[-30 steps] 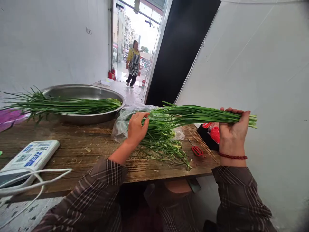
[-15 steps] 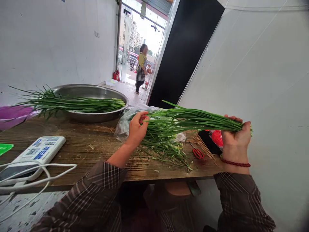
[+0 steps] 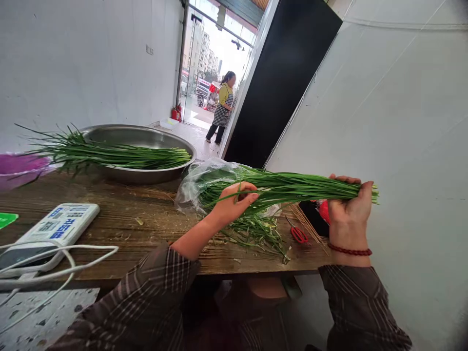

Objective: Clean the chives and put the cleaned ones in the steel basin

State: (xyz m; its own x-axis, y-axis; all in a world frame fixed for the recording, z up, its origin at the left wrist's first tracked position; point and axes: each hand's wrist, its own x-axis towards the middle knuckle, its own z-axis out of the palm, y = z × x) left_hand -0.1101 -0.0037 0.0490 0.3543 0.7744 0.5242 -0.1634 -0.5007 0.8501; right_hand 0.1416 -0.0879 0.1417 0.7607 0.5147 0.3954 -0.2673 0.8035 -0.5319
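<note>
The right hand (image 3: 349, 219) clasps the pale stem ends of the garlic chives (image 3: 300, 185), whose long axis runs leftward above the wooden table (image 3: 135, 253), while the left hand (image 3: 228, 209), nearer the leafy end, pinches a thin blade (image 3: 230, 196).

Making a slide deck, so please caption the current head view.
The right hand holds a bundle of long green stalks above a wooden table.
</note>
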